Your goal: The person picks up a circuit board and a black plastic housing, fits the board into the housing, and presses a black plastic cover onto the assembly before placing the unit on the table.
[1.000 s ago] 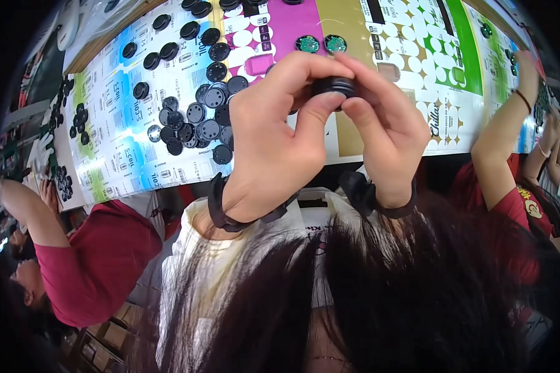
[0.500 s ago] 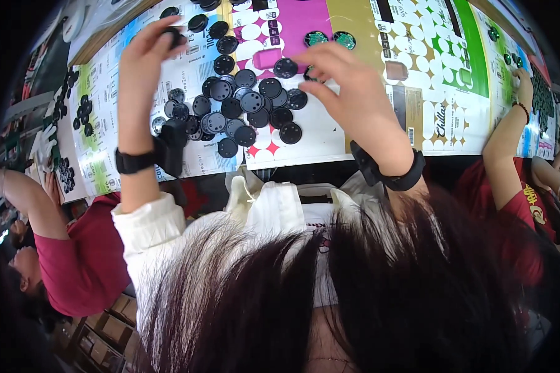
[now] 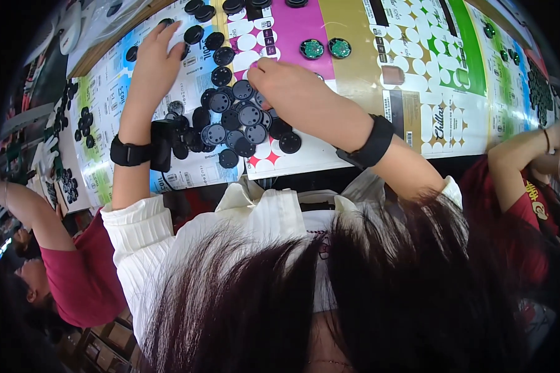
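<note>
My left hand (image 3: 152,65) is over the far left of the table with fingers stretched apart. Its thumb is beside a black disc (image 3: 185,51), and its fingertips partly cover another black disc (image 3: 166,22). Bent over a pile of black discs with small holes (image 3: 249,115), my right hand (image 3: 280,84) has its fingers curled together. Whatever they hold, if anything, is hidden underneath. Two round black pieces with green circuit boards, one left (image 3: 312,48) and one right (image 3: 340,48), lie beyond my right hand. Part of a similar round piece shows behind that hand.
Several thicker black round pieces (image 3: 223,56) form a line running away from the pile. Printed cardboard sheets (image 3: 354,112) cover the table. Co-workers in red sit on both sides; black pieces (image 3: 84,121) lie before the left one. A wooden edge (image 3: 115,37) borders the far left.
My right hand has moved left, from beside the circuit-board pieces to above the disc pile, and its fingers have curled. My left fingers have spread from the black disc they were pinching.
</note>
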### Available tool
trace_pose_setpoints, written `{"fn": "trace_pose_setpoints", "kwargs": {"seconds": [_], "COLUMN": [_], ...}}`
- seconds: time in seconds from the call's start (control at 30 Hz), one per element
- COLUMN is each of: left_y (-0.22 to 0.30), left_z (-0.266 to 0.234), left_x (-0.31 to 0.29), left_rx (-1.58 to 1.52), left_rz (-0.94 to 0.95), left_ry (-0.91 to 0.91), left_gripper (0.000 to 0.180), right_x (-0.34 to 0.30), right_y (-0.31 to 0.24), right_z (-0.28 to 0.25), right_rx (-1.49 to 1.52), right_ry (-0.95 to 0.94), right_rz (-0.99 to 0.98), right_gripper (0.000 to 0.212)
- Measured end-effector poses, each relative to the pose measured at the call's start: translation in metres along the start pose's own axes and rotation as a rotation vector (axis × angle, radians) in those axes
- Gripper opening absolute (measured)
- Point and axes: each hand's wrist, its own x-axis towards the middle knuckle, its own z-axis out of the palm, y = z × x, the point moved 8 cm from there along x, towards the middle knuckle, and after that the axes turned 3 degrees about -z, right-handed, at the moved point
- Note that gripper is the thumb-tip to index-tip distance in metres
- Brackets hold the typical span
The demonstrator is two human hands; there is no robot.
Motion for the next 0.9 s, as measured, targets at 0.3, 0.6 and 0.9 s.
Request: {"fn": "trace_pose_setpoints", "kwargs": {"seconds": [0.3, 0.6, 0.9], "left_y": [0.143, 0.170, 0.189], "left_z": [0.053, 0.055, -0.015], "left_x": [0.048, 0.030, 0.029], "left_rx": [-0.362, -0.223, -0.481], "left_rz": [0.074, 0.184, 0.159], "left_ry": [-0.383, -0.284, -0.130], "left_gripper": [0.027, 0.021, 0.018], "right_x": [-0.021, -0.085, -0.095], "right_y": [-0.001, 0.042, 0.037], "right_z": [-0.038, -0.114, -0.126], "right_rx": [0.151, 0.490, 0.773], "right_ry": [0.055, 0.562, 0.772], "right_rz": [0.210, 0.497, 0.496], "right_gripper": [0.016, 0.018, 0.015]}}
